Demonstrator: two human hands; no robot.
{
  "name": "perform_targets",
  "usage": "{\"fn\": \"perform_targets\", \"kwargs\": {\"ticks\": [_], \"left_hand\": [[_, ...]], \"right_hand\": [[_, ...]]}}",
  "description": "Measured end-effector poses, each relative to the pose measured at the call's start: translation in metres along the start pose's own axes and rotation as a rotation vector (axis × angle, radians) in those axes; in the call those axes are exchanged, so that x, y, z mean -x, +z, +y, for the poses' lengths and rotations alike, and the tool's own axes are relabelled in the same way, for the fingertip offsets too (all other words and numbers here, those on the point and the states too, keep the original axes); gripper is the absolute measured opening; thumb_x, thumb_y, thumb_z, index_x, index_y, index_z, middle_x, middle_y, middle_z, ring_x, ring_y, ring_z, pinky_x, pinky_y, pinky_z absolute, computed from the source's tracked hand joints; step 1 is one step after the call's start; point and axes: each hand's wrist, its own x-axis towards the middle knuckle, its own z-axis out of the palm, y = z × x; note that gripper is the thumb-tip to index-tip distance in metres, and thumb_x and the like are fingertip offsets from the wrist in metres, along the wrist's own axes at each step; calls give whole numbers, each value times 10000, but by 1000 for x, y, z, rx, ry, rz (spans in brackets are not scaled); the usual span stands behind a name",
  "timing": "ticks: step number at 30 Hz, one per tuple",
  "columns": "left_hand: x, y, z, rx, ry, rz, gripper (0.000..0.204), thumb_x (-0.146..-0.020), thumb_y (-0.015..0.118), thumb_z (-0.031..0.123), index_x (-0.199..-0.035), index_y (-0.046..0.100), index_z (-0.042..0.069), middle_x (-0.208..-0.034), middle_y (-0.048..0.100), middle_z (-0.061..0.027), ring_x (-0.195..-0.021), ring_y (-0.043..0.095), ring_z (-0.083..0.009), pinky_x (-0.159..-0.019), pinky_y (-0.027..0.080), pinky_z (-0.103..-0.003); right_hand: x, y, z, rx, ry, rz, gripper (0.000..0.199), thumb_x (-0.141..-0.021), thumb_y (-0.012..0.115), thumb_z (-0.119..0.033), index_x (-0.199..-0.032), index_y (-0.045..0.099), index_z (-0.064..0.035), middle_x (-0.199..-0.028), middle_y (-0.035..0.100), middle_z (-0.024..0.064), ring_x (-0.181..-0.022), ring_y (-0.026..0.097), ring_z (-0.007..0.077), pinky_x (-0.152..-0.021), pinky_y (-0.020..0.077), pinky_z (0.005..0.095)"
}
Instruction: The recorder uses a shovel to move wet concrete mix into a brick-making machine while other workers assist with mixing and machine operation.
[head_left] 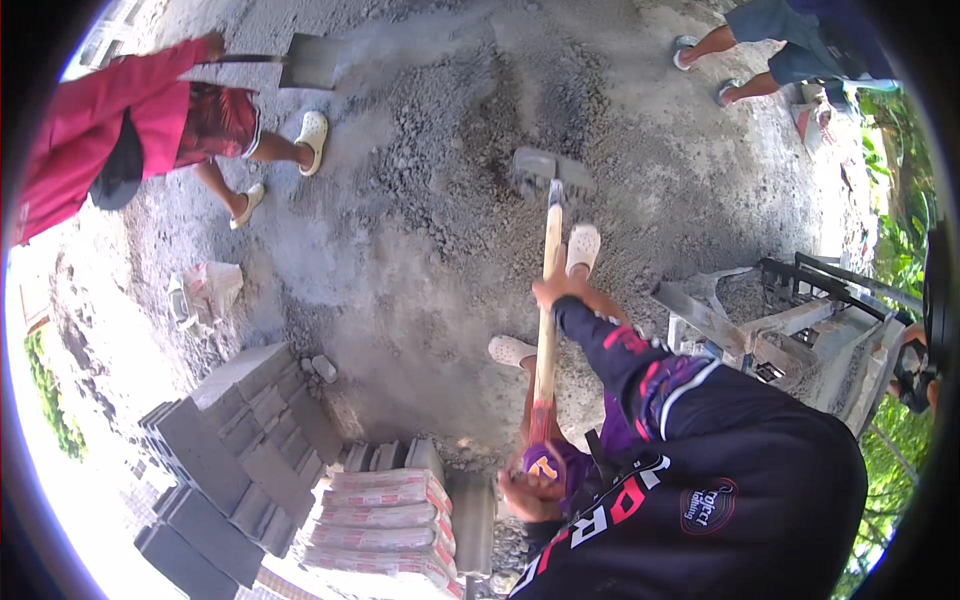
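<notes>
A shovel (548,340) with a pale wooden shaft and a red upper end runs away from my body. Its grey metal blade (540,163) rests at the loose gravel mix (470,180), blurred and partly covered with grit. My right hand (560,288) is wrapped round the shaft about midway down. At the near end, my left hand (532,494) is closed on the shovel's red handle, its fingers partly blurred. My feet, in pale clogs, stand either side of the shaft.
A person in pink (130,130) at the left holds another shovel (315,62). Someone else stands far right. Grey blocks (250,425) and stacked bags (380,520) lie near left. A metal-framed machine (800,335) stands at the right. A torn bag (210,290) lies left.
</notes>
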Motion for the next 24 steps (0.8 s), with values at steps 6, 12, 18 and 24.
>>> {"fn": "perform_targets", "kwargs": {"ticks": [6, 12, 18, 24], "left_hand": [[6, -45, -23, 79, 150, -131, 447, -902, 514, 497, -1003, 590, 69, -558, 416, 35, -471, 481, -129, -424, 417, -291], [-40, 252, -81, 180, -47, -373, 356, -934, 496, 495, -914, 471, 141, -668, 395, 17, -496, 359, -141, -479, 357, -358], [-53, 473, -125, 233, -70, -572, 392, -934, 564, 493, -825, 422, 144, -660, 361, 20, -557, 388, -140, -523, 373, -336], [-27, 323, -121, -61, -3, -185, 407, -946, 506, 500, -1049, 547, 108, -637, 415, 24, -529, 435, -146, -527, 446, -350]], "right_hand": [[79, 44, -64, 85, 92, 33, 967, -787, 570, -104, -1540, -37, -141, -667, 644, 181, -468, 622, 266, -444, 523, 376], [-182, -69, -165, 393, -405, 364, 876, -789, 612, -139, -1536, 155, -126, -735, 660, 155, -538, 650, 251, -537, 546, 370], [-301, -105, -254, 487, -139, 151, 866, -771, 627, -212, -1520, 199, -128, -1017, 664, 267, -930, 656, 413, -828, 529, 470], [-170, -93, -160, 457, 34, 80, 1003, -750, 626, -133, -1544, 15, -184, -858, 670, 277, -768, 674, 422, -703, 542, 512]]}}
